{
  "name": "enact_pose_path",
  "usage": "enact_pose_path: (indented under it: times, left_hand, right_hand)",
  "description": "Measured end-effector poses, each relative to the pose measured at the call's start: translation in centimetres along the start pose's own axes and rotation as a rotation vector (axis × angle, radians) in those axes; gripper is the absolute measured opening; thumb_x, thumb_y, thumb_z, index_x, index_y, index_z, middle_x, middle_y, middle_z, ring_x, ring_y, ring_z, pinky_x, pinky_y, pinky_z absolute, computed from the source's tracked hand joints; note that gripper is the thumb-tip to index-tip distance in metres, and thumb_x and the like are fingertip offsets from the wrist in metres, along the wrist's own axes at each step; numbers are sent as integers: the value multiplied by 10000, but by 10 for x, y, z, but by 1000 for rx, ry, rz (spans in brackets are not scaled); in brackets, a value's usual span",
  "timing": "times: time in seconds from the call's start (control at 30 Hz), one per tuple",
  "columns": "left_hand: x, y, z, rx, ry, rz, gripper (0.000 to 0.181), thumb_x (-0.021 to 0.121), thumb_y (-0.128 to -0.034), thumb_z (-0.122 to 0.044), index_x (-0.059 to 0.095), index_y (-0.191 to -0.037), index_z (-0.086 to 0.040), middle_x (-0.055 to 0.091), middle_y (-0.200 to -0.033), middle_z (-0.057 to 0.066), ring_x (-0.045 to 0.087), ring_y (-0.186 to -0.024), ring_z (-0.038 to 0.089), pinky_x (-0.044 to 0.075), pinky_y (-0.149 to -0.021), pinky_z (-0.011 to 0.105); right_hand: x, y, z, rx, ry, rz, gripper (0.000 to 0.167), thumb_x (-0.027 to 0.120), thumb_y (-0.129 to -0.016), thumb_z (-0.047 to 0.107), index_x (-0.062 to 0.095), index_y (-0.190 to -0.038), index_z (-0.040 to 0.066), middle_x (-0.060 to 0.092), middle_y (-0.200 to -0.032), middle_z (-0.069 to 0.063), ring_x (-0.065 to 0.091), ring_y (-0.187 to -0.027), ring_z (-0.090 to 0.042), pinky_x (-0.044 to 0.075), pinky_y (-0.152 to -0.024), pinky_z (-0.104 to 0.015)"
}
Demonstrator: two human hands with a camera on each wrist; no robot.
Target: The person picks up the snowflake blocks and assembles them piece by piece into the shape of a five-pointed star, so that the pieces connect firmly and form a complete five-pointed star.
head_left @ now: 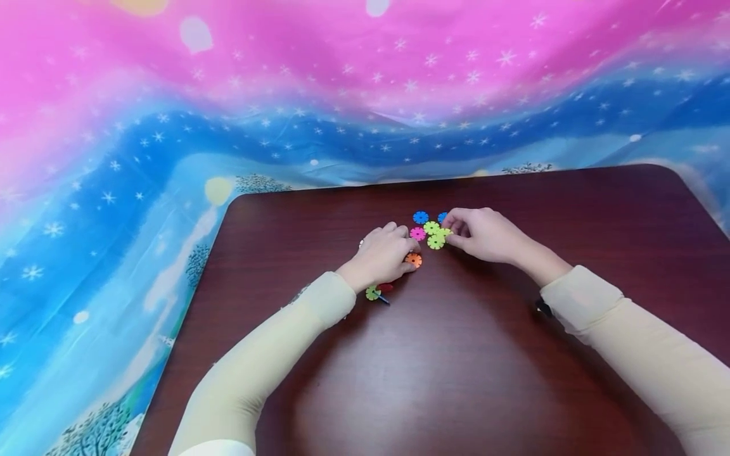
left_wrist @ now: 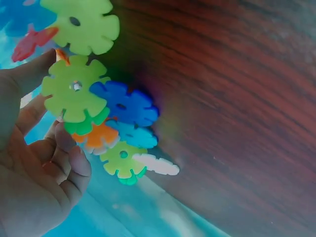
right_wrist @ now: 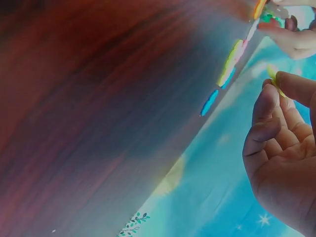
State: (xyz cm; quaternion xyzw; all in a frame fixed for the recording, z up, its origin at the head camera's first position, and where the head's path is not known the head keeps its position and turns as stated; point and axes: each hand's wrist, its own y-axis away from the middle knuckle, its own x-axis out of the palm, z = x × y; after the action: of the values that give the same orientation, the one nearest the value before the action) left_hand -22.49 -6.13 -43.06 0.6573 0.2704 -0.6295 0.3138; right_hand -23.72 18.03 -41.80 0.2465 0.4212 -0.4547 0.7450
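Yellow-green disc (right_wrist: 272, 73), notched round its rim, sits pinched between the thumb and a finger of the right hand (head_left: 485, 234). Just off those fingertips, toward the left hand (head_left: 384, 253), lie two more lime discs (head_left: 436, 242), with a pink disc (head_left: 417, 234) past them. One blue disc (head_left: 421, 218) lies beyond the pink one; another shows just past the right fingertips. The left thumb and index finger are clamped on an orange disc (head_left: 414, 260). In the left wrist view, a slotted-together cluster (left_wrist: 123, 106) of several colours shows just in front of the left fingers. Below both hands spreads a reddish-brown table (head_left: 433, 354); beyond it, farthest from the fingers, is a pink-and-blue cloth (head_left: 319, 76) with snowflakes.
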Motion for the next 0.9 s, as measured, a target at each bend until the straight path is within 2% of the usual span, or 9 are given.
enact_pose_path:
  times: [0.17,0.27,0.37,0.43,0.57,0.67,0.77,0.9]
  left_hand:
    - [4,-2,3,-4,-1,-5,288,766,-938,-454,747,-1088,-209,587,-1026,-23,500,-960,179,460,-801,339]
    - [5,-3,4,13,59,-21,282,791,-926,-417,688,-1044,-184,600,-990,-36,495,-927,177,445,-803,330]
    - [5,-1,6,29,190,-52,235,797,-937,-342,655,-1016,-172,643,-930,-65,512,-870,166,450,-768,303]
    - [4,1,7,16,296,-85,206,790,-947,-295,666,-1028,-152,657,-892,-78,529,-851,149,462,-750,282]
    - [-2,7,7,-67,533,-154,257,771,-964,-287,722,-1160,-128,668,-880,-93,575,-806,108,489,-724,259]
    - [-8,11,6,-115,696,-191,241,760,-973,-299,753,-1160,-147,688,-881,-86,602,-751,106,510,-694,262]
    - [-12,14,5,-123,844,-195,177,755,-978,-281,758,-1084,-139,717,-864,-67,656,-746,171,523,-655,280]
    - [-14,17,3,-114,996,-156,169,739,-991,-253,752,-1074,-106,744,-831,-47,703,-793,303,504,-601,304]
  right_hand:
    - [1,8,4,-10,-15,-14,215,759,-953,164,702,-1152,103,695,-930,-1,647,-848,-175,555,-772,-420]
    - [3,13,4,-15,-34,-12,209,760,-955,168,703,-1150,114,694,-928,8,644,-847,-169,547,-774,-406]
    - [6,17,4,-24,-51,-10,205,754,-963,172,703,-1153,114,697,-934,10,645,-852,-164,540,-772,-394]
    - [7,20,3,-32,-59,-20,204,752,-967,180,707,-1154,112,699,-935,12,647,-856,-160,541,-773,-390]
    - [8,25,3,-50,-69,-57,175,742,-980,199,721,-1137,123,711,-938,21,655,-857,-148,546,-777,-393]
    - [8,29,5,-76,-78,-95,148,753,-973,190,736,-1109,133,719,-939,33,659,-852,-133,552,-780,-396]
    - [10,33,9,-129,-84,-153,132,790,-940,148,746,-1065,144,719,-933,47,659,-835,-115,559,-768,-388]
    - [14,37,15,-216,-85,-241,156,832,-898,120,757,-1029,160,716,-928,73,653,-807,-80,568,-737,-361]
